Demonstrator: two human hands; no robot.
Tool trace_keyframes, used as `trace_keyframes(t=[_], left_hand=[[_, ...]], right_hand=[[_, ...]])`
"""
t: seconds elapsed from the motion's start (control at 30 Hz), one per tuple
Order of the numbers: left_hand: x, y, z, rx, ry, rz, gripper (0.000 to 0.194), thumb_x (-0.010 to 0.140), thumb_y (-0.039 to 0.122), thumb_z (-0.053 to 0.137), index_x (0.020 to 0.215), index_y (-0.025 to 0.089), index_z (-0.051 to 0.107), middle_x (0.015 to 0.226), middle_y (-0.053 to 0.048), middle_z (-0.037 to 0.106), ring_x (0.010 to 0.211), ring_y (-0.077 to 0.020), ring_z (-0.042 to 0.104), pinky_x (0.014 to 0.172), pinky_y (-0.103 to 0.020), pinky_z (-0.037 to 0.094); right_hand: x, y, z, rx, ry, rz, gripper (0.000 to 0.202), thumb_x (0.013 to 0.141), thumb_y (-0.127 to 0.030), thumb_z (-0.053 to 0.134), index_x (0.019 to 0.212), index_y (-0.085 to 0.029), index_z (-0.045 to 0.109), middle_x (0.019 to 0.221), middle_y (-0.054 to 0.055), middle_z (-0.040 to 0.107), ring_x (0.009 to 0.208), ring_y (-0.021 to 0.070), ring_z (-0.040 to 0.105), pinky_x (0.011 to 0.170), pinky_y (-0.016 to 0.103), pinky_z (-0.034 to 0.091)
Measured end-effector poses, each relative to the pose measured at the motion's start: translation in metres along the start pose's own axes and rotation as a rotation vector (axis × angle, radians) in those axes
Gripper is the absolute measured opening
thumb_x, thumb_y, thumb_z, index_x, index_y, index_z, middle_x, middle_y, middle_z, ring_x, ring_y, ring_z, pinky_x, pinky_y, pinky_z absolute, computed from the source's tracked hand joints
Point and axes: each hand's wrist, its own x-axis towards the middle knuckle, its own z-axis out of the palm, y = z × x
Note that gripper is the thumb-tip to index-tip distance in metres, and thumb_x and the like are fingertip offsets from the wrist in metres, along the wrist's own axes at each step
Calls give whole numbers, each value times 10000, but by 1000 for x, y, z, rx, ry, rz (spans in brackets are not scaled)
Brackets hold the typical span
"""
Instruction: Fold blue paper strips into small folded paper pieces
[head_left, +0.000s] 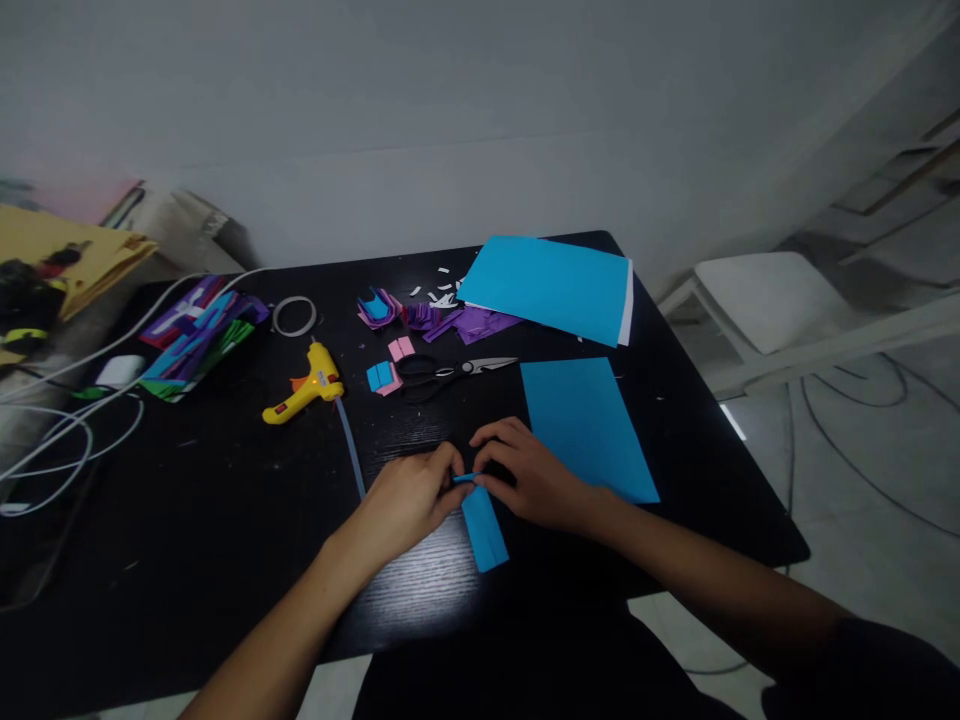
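Black tabletop (240, 520): left hand (403, 500) and right hand (536, 482) nearly closed, I am pinching the blue paper strip (485, 532), likely light and crease-prone, by its folded end.

Left hand (409, 500) and right hand (529, 478): fingertips cover the top end of the blue strip (484, 530); fold there unresolved. Blue sheet (589, 425): lower edge partly behind the right forearm. Dark tablet-like object (37, 550): cut off by left edge (identity uncertain). Items on yellow envelope (105, 262): blurred, not identifiable. Lettering on glue gun (319, 375): too small to read.
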Motion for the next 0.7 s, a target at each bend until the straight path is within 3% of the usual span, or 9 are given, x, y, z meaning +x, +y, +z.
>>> trace_keyframes(t=[0.37,0.57,0.7], left_hand=[[0,1,6,-46,90,133,177,1098,281,435,1033,209,584,855,-19,694,713,-197,689,664,-315,478],[-2,2,9,-175,172,172,159,1088,261,453,1003,210,577,769,16,618,662,-161,625,628,-277,442],[0,3,10,-269,197,148,164,1090,267,451,991,211,570,732,34,572,634,-145,591,621,-265,425]], right_hand=[[4,-3,-7,198,90,72,68,943,-150,695,935,-198,647,1076,79,699,1035,225,649,903,381,519],[5,-6,-11,289,43,178,73,967,-261,682,967,-189,694,911,38,717,816,179,656,738,313,500],[7,-11,-13,371,13,247,123,974,-297,665,957,-183,708,872,31,720,782,172,654,700,296,486]])
